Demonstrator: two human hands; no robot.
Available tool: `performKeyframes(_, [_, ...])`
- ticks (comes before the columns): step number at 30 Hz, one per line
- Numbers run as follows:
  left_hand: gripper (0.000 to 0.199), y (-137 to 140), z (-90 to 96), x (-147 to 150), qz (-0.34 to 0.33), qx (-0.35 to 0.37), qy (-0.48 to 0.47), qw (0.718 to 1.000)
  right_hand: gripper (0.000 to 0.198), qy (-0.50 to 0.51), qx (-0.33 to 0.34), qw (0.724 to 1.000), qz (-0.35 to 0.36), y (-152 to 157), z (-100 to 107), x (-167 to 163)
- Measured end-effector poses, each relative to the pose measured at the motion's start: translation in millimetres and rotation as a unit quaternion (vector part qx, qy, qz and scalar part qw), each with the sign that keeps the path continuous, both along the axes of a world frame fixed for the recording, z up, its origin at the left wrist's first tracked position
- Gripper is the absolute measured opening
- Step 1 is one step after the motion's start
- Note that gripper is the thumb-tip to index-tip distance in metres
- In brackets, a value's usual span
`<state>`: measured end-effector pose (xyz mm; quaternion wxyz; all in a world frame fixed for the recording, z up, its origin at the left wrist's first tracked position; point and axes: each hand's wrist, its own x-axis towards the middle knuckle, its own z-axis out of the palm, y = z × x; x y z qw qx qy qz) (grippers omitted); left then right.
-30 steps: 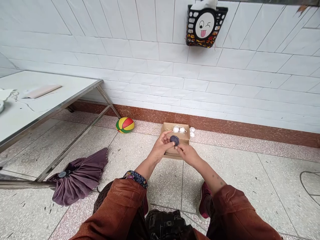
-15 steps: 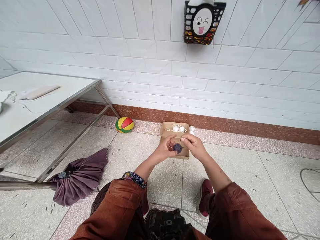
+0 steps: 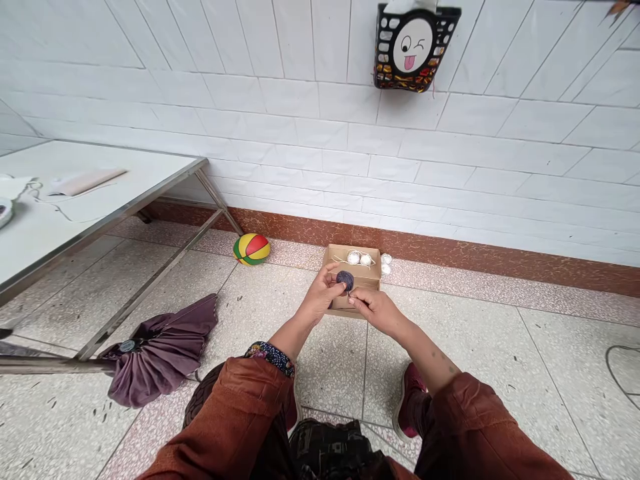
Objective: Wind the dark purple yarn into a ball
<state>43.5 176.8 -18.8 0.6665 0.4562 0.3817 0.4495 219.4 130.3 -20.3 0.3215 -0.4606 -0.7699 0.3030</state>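
Note:
My left hand (image 3: 320, 292) is closed around a small ball of dark grey-purple yarn (image 3: 345, 280), its thumb on the near side. Just to the right, my right hand (image 3: 376, 308) pinches the dark strand close under the ball. Both hands are over an open cardboard box (image 3: 369, 283) on the floor. In the far part of the box lie two small white yarn balls (image 3: 360, 258) with loose ends. More white balls (image 3: 386, 264) rest on the floor against its right side. The box's near left part is hidden by my left hand.
A colourful ball (image 3: 251, 249) lies near the wall, beside the leg of a white-topped metal table (image 3: 165, 167). Purple pleated cloth (image 3: 160, 357) is spread on the floor at left. A black basket (image 3: 415, 48) hangs on the wall; a cable (image 3: 617, 373) lies far right.
The yarn ball has moved up and left with my left hand. My right hand has come down and left, closer to the ball. The view has shifted slightly.

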Motion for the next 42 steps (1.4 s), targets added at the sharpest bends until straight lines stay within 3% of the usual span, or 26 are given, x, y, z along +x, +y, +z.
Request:
performKeyframes(3, [0.070,0,-2.1,0,0.011,0.016,0.081,0.997,0.025,0.041,-0.002,0.999,0.014,-4,15,3])
performKeyframes(8, [0.083,-7,-3.6,3,-0.052,0.066,0.129,0.988,0.024,0.114,0.019,0.992,-0.055,4,27,12])
performKeyframes(14, [0.081,-15,6.3,0,-0.195,0.064,0.011,0.979,0.025,0.104,0.022,0.982,-0.153,23,5,13])
performKeyframes(17, [0.071,-13,10.9,-2,-0.149,0.032,-0.054,0.987,0.023,0.066,-0.005,0.988,-0.141,24,-9,8])
performKeyframes(21, [0.056,-7,6.8,-1,-0.050,-0.007,-0.073,0.996,0.017,-0.001,-0.003,0.996,-0.091,16,-16,-3])
performKeyframes(25, [0.052,-1,-2.5,0,0.020,-0.024,-0.031,0.999,0.020,-0.005,-0.004,1.000,-0.008,4,-7,-11])
performKeyframes(29, [0.058,1,-6.4,2,0.039,0.005,0.048,0.998,0.023,0.052,-0.029,0.997,0.050,-4,12,-8])
performKeyframes(35, [0.078,-7,-4.8,7,-0.076,0.042,0.068,0.994,0.026,0.178,-0.018,0.980,-0.083,4,26,12])
performKeyframes(39, [0.081,-14,-1.4,8,-0.201,0.064,0.021,0.977,0.025,0.160,-0.014,0.977,-0.142,14,14,17])
performKeyframes(42, [0.075,-14,2.7,7,-0.203,0.061,-0.047,0.976,0.023,0.119,-0.031,0.980,-0.156,18,2,14])
